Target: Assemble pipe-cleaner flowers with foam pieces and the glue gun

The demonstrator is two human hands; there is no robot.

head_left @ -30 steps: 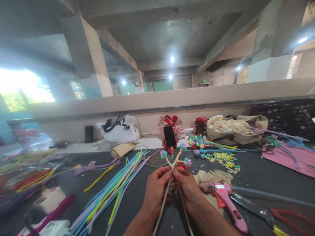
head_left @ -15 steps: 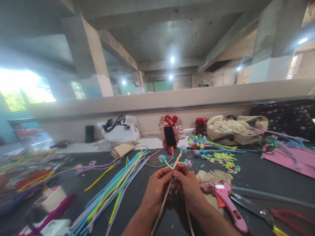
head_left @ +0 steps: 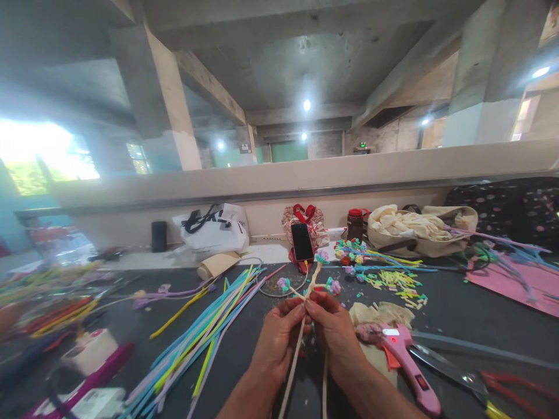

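Observation:
My left hand (head_left: 285, 327) and my right hand (head_left: 332, 326) meet at the middle of the table, thumbs and fingertips pinched on a cream stem (head_left: 313, 284). Above the fingers the stem forks into three branches. Each ends in a small purple and teal flower cluster: one at the left (head_left: 283, 284), one at the top (head_left: 322, 257) and one at the right (head_left: 333, 286). Two cream tails (head_left: 292, 372) hang below my hands towards me. The exact joint between my fingertips is hidden.
Pastel fuzzy stems (head_left: 205, 329) lie to the left. To the right are a pink glue gun (head_left: 404, 355) on a crumpled cloth, large scissors (head_left: 454, 369) and cut yellow pieces (head_left: 397, 283). A phone (head_left: 302, 241) leans at the back, beside a brown bottle (head_left: 355, 224).
The flower branches have shifted slightly, the left one swinging outward and the top one dropping a little. The cream tails below have swung, the right one moving left. Both hands keep their pinch.

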